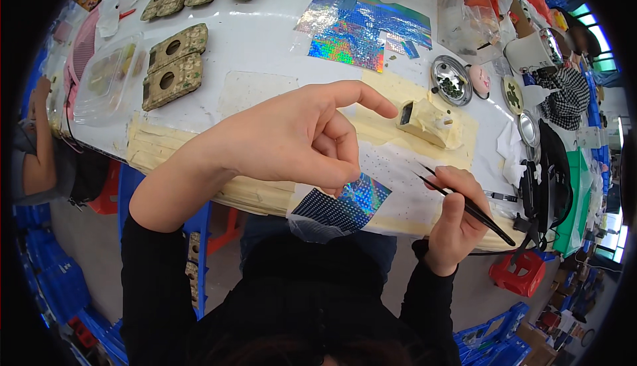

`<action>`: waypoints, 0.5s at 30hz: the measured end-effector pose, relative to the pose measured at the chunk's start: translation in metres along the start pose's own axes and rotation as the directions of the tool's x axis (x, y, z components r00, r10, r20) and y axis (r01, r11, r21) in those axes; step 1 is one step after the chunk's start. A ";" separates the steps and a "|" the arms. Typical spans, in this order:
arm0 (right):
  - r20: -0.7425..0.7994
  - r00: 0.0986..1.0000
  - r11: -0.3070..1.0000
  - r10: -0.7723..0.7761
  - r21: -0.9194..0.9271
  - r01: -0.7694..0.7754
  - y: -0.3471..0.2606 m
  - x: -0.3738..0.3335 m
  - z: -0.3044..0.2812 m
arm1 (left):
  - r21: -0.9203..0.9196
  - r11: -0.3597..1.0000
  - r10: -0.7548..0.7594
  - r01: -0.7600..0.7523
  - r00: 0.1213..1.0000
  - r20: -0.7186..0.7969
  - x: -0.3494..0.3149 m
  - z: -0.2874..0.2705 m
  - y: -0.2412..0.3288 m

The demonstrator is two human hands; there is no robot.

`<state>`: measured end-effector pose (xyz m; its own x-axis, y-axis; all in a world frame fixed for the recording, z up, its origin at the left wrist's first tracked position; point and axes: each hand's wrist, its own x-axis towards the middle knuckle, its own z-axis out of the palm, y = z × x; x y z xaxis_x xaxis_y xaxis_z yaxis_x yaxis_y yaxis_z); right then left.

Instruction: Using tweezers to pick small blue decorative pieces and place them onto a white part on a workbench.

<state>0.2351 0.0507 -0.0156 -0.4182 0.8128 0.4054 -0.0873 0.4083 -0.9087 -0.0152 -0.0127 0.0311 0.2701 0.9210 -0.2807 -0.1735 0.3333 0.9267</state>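
My right hand holds slim black tweezers, their fine points angled up and left over the table. My left hand reaches across the middle with its index finger stretched out toward a block wrapped in yellow tape. Its thumb and other fingers are curled together; whatever they may hold is hidden. Beneath them, at the near table edge, lies a shiny holographic sheet with rows of dots. White paper sprinkled with tiny specks spreads between the hands.
Camouflage-patterned cases with round holes stand at the left and far left. Larger holographic sheets lie farther back. A metal dish holds small dark green bits. Nearby are a clear plastic box, a black bag and a red stool.
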 end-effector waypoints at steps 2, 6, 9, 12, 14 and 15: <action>0.054 0.995 0.995 -0.089 -0.029 0.090 -0.002 -0.001 -0.002 | 0.019 1.000 0.000 0.001 1.000 -0.027 0.000 0.002 0.003; 0.134 0.981 0.990 -0.140 0.046 0.135 -0.006 -0.003 0.008 | 0.018 1.000 0.024 -0.023 0.999 -0.028 0.001 0.000 -0.002; 0.149 0.982 0.992 -0.119 0.055 0.112 -0.005 -0.005 0.017 | 0.031 0.999 0.032 -0.031 0.999 -0.032 0.001 -0.001 -0.004; 0.211 0.966 0.988 -0.147 -0.017 0.154 -0.010 -0.003 0.021 | 0.037 0.999 0.030 -0.029 0.999 -0.032 0.001 -0.002 -0.004; 0.240 0.954 0.977 -0.178 -0.072 0.200 -0.011 -0.002 0.022 | 0.036 0.999 0.029 -0.028 0.999 -0.029 0.001 -0.001 -0.004; 0.255 0.948 0.970 -0.192 -0.099 0.224 -0.012 -0.002 0.022 | 0.035 0.999 0.024 -0.023 0.999 -0.032 0.001 -0.001 -0.003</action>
<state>0.2172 0.0355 -0.0076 -0.6098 0.5860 0.5336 -0.0882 0.6189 -0.7805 -0.0151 -0.0130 0.0282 0.2352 0.9348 -0.2662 -0.1468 0.3049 0.9410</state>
